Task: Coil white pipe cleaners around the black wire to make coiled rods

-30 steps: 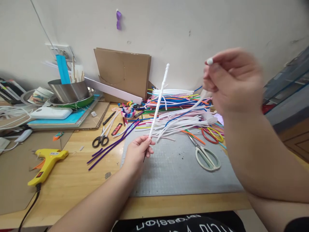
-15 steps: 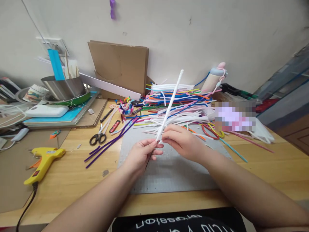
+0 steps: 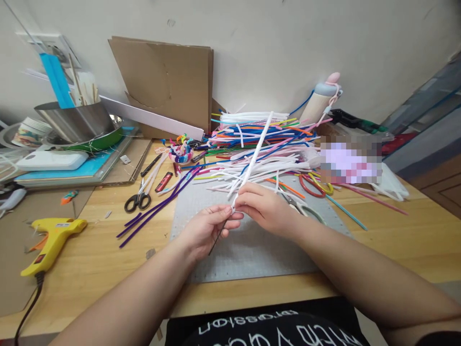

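Over the grey cutting mat (image 3: 205,266), my left hand (image 3: 209,230) pinches a thin dark stick (image 3: 216,242) where white fuzzy material meets it. The stick's lower end pokes out below my fingers. My right hand (image 3: 264,207) is closed beside it, fingertips pinching the white pipe cleaner (image 3: 260,150) close to the left thumb. This white length slants up and away from my hands, toward the pile. How the white piece joins the stick is partly covered by my fingers. Green-handled scissors (image 3: 312,211) lie on the mat, partly behind my right forearm.
Coloured pipe cleaners (image 3: 266,139) are heaped at the back. Left lie purple pipe cleaners (image 3: 158,206), black scissors (image 3: 137,202), a red lighter-like item (image 3: 163,182) and a yellow glue gun (image 3: 52,240) with a cord. Cardboard (image 3: 162,86) and a bottle (image 3: 319,103) stand behind.
The view has shifted, and things at the left appear further left. Both hands stay together on the white piece, and more of the dark stick shows below my left fingers.
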